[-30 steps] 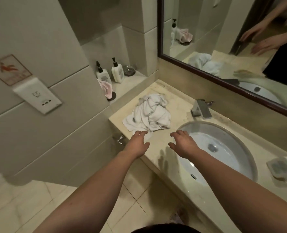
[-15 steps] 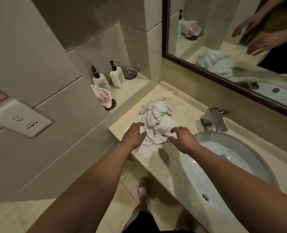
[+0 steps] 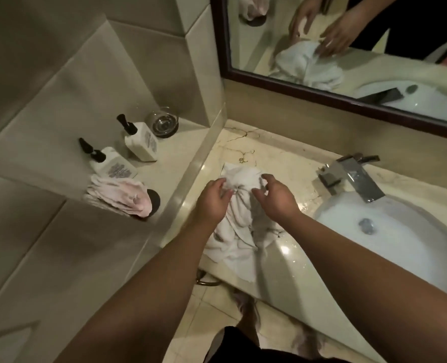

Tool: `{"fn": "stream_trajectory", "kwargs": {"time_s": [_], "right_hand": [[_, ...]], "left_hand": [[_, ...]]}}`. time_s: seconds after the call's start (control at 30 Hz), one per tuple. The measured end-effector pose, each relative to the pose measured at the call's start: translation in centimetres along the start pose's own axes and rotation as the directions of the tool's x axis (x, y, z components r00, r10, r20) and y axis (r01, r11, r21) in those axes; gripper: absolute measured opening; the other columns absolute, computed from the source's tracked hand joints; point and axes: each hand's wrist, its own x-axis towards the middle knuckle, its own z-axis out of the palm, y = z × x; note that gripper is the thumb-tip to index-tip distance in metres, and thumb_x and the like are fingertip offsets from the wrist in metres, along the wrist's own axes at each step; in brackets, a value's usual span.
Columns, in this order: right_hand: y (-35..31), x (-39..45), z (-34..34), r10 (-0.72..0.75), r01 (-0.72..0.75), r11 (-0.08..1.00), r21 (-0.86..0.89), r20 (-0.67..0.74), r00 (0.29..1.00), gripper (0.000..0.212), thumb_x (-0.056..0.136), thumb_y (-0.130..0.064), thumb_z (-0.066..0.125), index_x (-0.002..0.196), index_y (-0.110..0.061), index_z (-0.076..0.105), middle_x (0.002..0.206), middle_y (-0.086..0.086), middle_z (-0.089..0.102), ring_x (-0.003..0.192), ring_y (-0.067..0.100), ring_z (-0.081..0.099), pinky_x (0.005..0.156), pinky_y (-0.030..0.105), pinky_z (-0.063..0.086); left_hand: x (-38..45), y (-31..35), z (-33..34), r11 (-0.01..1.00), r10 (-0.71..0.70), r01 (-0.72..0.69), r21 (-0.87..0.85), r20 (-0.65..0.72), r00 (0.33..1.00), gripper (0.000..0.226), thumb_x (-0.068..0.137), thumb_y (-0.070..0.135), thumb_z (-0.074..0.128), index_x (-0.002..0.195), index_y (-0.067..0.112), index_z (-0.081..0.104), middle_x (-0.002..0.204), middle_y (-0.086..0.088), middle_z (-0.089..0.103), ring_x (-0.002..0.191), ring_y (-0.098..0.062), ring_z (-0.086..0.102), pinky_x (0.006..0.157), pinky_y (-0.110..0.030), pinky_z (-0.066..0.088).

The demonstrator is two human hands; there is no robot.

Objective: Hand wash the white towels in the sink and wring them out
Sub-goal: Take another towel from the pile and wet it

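The left hand (image 3: pixel 213 201) pinches the top of the white towels (image 3: pixel 239 218), fingers curled into the cloth; the right hand (image 3: pixel 276 199) touches them with loosely spread fingers. The towels lie heaped on the counter (image 3: pixel 277 163), just left of the sink (image 3: pixel 400 231).

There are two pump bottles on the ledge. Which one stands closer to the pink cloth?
The front pump bottle, the one nearer the camera: the pink cloth lies right against its base. The other bottle stands further back, beside the glass dish.
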Motion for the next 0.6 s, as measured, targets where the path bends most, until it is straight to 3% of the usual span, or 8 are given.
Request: {"fn": "stream_trajectory", "kwargs": {"time_s": [0.13, 0.27, 0.4, 0.6], "right_hand": [[-0.5, 1.9, 1.5, 0.041, -0.041, 0.998, -0.057, 0.011, 0.999, 0.061, 0.092, -0.043, 0.067, 0.140, -0.012, 0.044, 0.129, 0.016, 0.058, 0.112, 0.035, 0.059, 0.085, 0.038, 0.049], [-0.3, 2.5, 2.2, -0.019, 0.017, 0.999, -0.039, -0.062, 0.998, 0.037, 0.096, -0.031, 0.063, 0.124, -0.009, 0.054, 0.113, 0.015, 0.062, 0.097, 0.034, 0.060, 0.071, 0.035, 0.043], [-0.2, 1.5, 2.6, -0.141, 0.146, 0.989, 0.013, -0.177, 0.974, 0.020, 0.099, -0.024, 0.056, 0.110, -0.008, 0.060, 0.098, 0.014, 0.062, 0.089, 0.034, 0.058, 0.066, 0.037, 0.041], [-1.3, 0.2, -0.2, -0.140, 0.193, 0.964, 0.183, -0.265, 0.954, 0.025, 0.103, -0.027, 0.051, 0.118, -0.011, 0.061, 0.109, 0.011, 0.057, 0.099, 0.025, 0.053, 0.081, 0.031, 0.039]], "left_hand": [[2.5, -1.1, 1.0, 0.997, -0.036, 0.028, 0.075, 0.099, 0.994, 0.061, 0.091, 0.050, 0.067, 0.143, 0.022, 0.051, 0.129, -0.005, 0.053, 0.115, -0.025, 0.059, 0.099, -0.040, 0.049], [3.7, -1.5, 1.0, 0.998, 0.056, -0.057, 0.020, 0.033, 0.998, 0.027, 0.094, 0.025, 0.069, 0.117, 0.011, 0.067, 0.108, -0.007, 0.059, 0.101, -0.029, 0.061, 0.086, -0.034, 0.049], [3.6, -1.5, 0.2, 0.987, 0.145, -0.147, -0.066, -0.035, 0.989, 0.020, 0.097, 0.022, 0.064, 0.106, 0.005, 0.068, 0.107, -0.007, 0.061, 0.101, -0.026, 0.059, 0.089, -0.037, 0.050], [2.2, 3.1, -2.5, 0.953, 0.194, -0.201, -0.228, -0.050, 0.980, 0.019, 0.102, 0.028, 0.057, 0.100, 0.013, 0.069, 0.089, 0.004, 0.070, 0.085, -0.010, 0.065, 0.075, -0.024, 0.049]]}}
